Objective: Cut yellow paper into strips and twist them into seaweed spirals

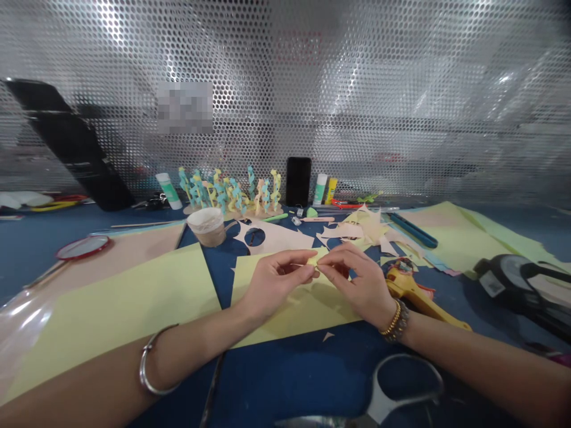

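Between my two hands is a small piece of yellow paper (314,260), partly covered by the fingertips. My left hand (277,278) pinches it from the left with thumb and forefinger. From the right, my right hand (357,279) pinches the same piece, its fingertips close to those of my left. Both hands are above a yellow sheet (276,327) lying on the blue table (267,380). Grey-handled scissors (383,404) lie at the front edge of view, below my right hand.
Behind stand twisted paper strips on a base (232,208), a cup (207,227), a black phone (298,181) and glue sticks (320,189). Paper scraps (363,229), a yellow tool (414,294) and a black device (508,285) lie right. More sheets (134,297) lie left.
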{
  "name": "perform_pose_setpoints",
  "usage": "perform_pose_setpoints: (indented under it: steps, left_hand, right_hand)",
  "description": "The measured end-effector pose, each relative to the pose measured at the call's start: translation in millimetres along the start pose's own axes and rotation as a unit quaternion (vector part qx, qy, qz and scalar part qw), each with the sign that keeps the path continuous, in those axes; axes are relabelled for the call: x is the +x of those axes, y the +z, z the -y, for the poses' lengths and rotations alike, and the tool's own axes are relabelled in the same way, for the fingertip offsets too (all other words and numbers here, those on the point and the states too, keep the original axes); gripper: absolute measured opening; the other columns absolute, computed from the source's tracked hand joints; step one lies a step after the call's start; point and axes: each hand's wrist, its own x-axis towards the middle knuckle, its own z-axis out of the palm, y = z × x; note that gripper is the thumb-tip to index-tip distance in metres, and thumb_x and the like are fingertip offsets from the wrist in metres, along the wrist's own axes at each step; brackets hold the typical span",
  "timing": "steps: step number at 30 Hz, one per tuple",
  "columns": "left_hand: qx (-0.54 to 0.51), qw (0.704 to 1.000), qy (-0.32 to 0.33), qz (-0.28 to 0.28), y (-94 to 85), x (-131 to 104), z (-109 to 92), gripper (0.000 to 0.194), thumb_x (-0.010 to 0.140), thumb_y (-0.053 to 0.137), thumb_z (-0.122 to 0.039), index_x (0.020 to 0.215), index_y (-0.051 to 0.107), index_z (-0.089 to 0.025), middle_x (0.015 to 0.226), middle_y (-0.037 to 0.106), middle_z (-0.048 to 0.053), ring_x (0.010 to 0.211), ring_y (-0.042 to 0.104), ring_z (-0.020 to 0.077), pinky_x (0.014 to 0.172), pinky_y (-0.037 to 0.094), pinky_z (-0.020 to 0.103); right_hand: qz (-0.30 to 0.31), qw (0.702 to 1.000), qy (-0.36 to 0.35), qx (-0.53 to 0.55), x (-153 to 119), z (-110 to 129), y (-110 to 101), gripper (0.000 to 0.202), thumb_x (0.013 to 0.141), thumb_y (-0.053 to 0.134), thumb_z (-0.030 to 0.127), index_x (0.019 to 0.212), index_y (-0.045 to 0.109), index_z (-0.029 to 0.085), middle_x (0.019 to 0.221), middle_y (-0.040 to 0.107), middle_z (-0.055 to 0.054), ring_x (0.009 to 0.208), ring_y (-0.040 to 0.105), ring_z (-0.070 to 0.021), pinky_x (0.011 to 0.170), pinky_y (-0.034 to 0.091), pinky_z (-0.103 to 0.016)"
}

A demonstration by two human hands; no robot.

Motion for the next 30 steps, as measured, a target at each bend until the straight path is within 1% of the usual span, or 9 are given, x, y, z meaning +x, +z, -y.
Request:
perform_pose_setpoints:
  steps: [3,6,8,13,20,23,26,27,30]
  left_hand:
    - [0.008,1.0,0.018,-0.001,-0.5,-0.3,-0.1,0.029,0.072,0.071,-0.021,0.101,0.066,-0.02,0.081,0.069,0.0,0.075,0.063,0.0111,0.07,0.049,0.021]
    - [0.015,1.0,0.018,-0.009,0.6,-0.2,-2.1,0.02,0.071,0.071,-0.019,0.091,0.066,-0.017,0.078,0.068,0.001,0.073,0.063,0.0113,0.069,0.049,0.021]
    - [0.019,1.0,0.012,-0.012,1.5,-0.2,-3.9,0.018,0.071,0.071,-0.02,0.087,0.067,-0.017,0.077,0.068,0.001,0.072,0.063,0.0117,0.068,0.05,0.021]
    - [0.033,0.999,0.005,-0.015,1.7,-1.1,-5.6,0.024,0.07,0.071,-0.023,0.093,0.071,-0.017,0.076,0.07,0.003,0.069,0.062,0.0138,0.067,0.049,0.024]
    - [0.032,0.999,-0.003,-0.007,1.2,-2.2,-4.9,0.024,0.07,0.072,-0.024,0.093,0.073,-0.018,0.075,0.07,0.002,0.069,0.061,0.0131,0.067,0.049,0.024]
    - [0.036,0.999,0.006,-0.002,2.1,-1.8,-5.0,0.027,0.07,0.072,-0.025,0.096,0.072,-0.018,0.073,0.069,0.001,0.067,0.06,0.0119,0.064,0.048,0.023]
    - [0.015,1.0,0.007,-0.012,2.7,-1.3,-5.0,0.035,0.068,0.074,-0.021,0.103,0.068,-0.019,0.077,0.069,0.0,0.07,0.063,0.0122,0.067,0.05,0.023]
    - [0.007,1.0,0.006,-0.017,2.7,-1.1,-5.0,0.035,0.068,0.074,-0.021,0.102,0.067,-0.019,0.078,0.069,0.001,0.073,0.064,0.0129,0.069,0.051,0.023]
    - [0.003,1.0,0.004,-0.022,2.0,-0.5,-4.9,0.022,0.068,0.074,-0.022,0.089,0.067,-0.017,0.077,0.071,0.002,0.075,0.067,0.0151,0.072,0.053,0.026]
  right_hand:
    - [-0.014,1.0,-0.002,-0.003,0.5,0.6,-0.7,0.005,0.083,0.059,0.019,0.086,0.063,0.021,0.081,0.057,-0.001,0.06,0.051,-0.0091,0.052,0.043,-0.024]
    - [-0.019,1.0,-0.005,-0.006,1.2,1.2,-1.2,0.007,0.084,0.058,0.018,0.088,0.063,0.021,0.08,0.057,-0.001,0.059,0.05,-0.0095,0.052,0.043,-0.024]
    - [-0.016,1.0,-0.006,-0.004,1.4,1.4,-0.9,0.006,0.083,0.059,0.019,0.086,0.064,0.021,0.08,0.057,-0.002,0.06,0.051,-0.0102,0.052,0.043,-0.025]
    - [-0.016,1.0,-0.007,-0.005,1.0,0.5,0.3,0.005,0.083,0.059,0.021,0.082,0.064,0.021,0.081,0.058,-0.003,0.063,0.054,-0.0119,0.051,0.044,-0.025]
    - [0.002,1.0,-0.011,-0.018,0.3,0.1,-1.1,0.006,0.084,0.057,0.02,0.081,0.062,0.02,0.081,0.058,-0.003,0.064,0.053,-0.0119,0.054,0.044,-0.025]
    - [0.004,1.0,-0.009,-0.025,0.5,0.6,-1.0,0.007,0.085,0.055,0.02,0.082,0.061,0.02,0.081,0.057,-0.003,0.064,0.052,-0.0118,0.055,0.044,-0.025]
    - [-0.007,1.0,-0.012,-0.026,0.7,0.4,-0.2,0.006,0.085,0.055,0.02,0.083,0.061,0.021,0.081,0.057,-0.002,0.063,0.052,-0.0116,0.055,0.044,-0.025]
    - [-0.009,1.0,-0.012,-0.025,0.7,0.2,0.0,0.006,0.085,0.055,0.02,0.083,0.061,0.021,0.08,0.057,-0.002,0.064,0.052,-0.0118,0.055,0.044,-0.025]
    - [-0.013,1.0,-0.013,-0.02,0.8,0.0,0.1,0.005,0.085,0.057,0.02,0.083,0.061,0.021,0.079,0.056,-0.002,0.063,0.051,-0.0114,0.054,0.043,-0.026]
